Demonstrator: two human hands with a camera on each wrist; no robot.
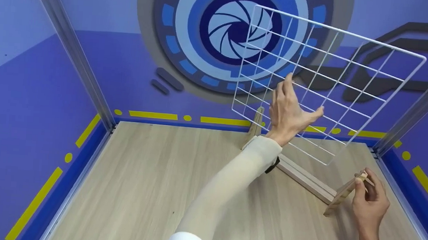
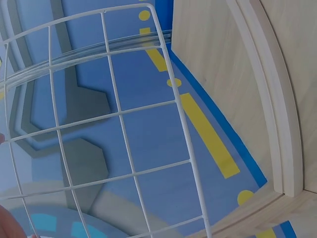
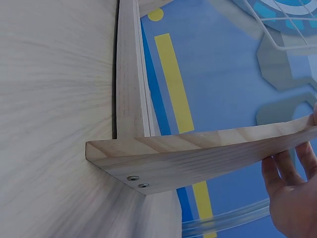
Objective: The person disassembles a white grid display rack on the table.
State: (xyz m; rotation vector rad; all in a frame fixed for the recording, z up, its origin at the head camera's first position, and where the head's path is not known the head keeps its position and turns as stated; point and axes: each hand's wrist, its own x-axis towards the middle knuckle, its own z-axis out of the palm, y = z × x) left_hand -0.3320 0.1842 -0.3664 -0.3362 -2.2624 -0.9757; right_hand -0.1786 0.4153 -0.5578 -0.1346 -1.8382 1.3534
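Note:
A white wire grid panel is raised at a tilt above a wooden stand; it also fills much of the left wrist view. My left hand holds the panel at its middle, thumb and fingers spread across the wires; the exact contact is partly hidden. The stand has a long grooved bar with an upright board at each end. My right hand pinches the top of the near upright, whose lower end shows two screws. The far upright stands partly behind the panel and left arm.
The stand rests on a wood-grain tabletop, toward its right side. Blue printed walls with metal corner posts enclose the back and sides. The left forearm reaches across the table's middle.

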